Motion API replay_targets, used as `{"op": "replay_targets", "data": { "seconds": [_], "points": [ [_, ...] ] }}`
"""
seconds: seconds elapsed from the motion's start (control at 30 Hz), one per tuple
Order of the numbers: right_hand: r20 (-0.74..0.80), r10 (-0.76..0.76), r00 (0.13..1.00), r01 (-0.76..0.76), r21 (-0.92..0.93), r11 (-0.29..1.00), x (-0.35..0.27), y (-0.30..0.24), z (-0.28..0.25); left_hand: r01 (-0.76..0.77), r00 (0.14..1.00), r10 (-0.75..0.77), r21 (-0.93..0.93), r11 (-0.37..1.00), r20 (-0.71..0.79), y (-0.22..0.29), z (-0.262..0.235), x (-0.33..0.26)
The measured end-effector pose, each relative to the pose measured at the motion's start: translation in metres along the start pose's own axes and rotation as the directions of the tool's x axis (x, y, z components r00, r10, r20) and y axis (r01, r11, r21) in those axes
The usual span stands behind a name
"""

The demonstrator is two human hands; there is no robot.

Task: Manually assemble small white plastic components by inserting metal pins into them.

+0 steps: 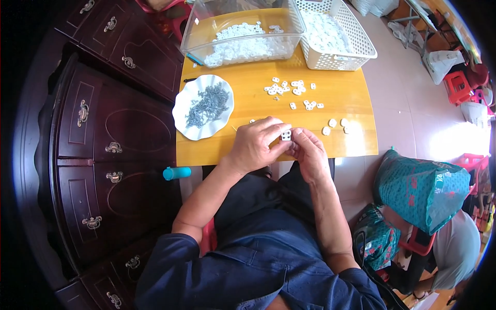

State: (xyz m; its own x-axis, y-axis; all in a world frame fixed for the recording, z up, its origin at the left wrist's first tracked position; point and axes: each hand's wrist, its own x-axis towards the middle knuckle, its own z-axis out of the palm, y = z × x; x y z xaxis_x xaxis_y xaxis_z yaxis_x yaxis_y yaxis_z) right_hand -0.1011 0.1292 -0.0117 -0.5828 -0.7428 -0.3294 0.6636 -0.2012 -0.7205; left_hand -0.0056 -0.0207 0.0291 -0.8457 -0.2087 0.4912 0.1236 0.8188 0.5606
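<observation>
Both my hands meet over the near edge of the wooden table (248, 98). Between the fingertips of my left hand (259, 140) and my right hand (310, 154) is a small white plastic piece with dark holes (286, 135). Both hands are closed on it, and the fingers behind it are partly hidden. Beyond my hands lie several loose white two-holed pieces (279, 89). A few round white pieces (332, 123) lie to the right. On the left, a white scalloped plate (182, 111) holds a heap of small grey metal screws or pins (207, 105).
At the table's far side stand a clear plastic bin (292, 44) and a white perforated basket (338, 61), both holding white pieces. Dark wooden cabinets (98, 103) border the left. A teal bottle (176, 173) lies beside the table. Teal bags (421, 186) and another person (457, 250) are at right.
</observation>
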Motion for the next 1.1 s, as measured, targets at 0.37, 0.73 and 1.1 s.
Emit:
{"op": "replay_targets", "data": {
  "seconds": [0.37, 0.73, 1.1],
  "points": [
    [-0.022, -0.085, 0.996, 0.081, -0.17, 0.982, 0.002, 0.002, -0.002, -0.018, 0.999, 0.018, 0.005, 1.0, 0.027, -0.001, 0.002, 0.001],
    [-0.083, -0.158, 0.984, 0.126, -0.303, 0.945, -0.003, 0.001, 0.003, -0.003, 1.0, 0.004, -0.037, 0.999, 0.019, -0.004, 0.011, -0.002],
    [-0.056, -0.509, 0.859, 0.15, -0.923, 0.354, 0.006, -0.043, -0.066, 0.248, 0.968, -0.249, 0.18, 0.952, -0.019, -0.041, -0.023, -0.029]
  ]
}}
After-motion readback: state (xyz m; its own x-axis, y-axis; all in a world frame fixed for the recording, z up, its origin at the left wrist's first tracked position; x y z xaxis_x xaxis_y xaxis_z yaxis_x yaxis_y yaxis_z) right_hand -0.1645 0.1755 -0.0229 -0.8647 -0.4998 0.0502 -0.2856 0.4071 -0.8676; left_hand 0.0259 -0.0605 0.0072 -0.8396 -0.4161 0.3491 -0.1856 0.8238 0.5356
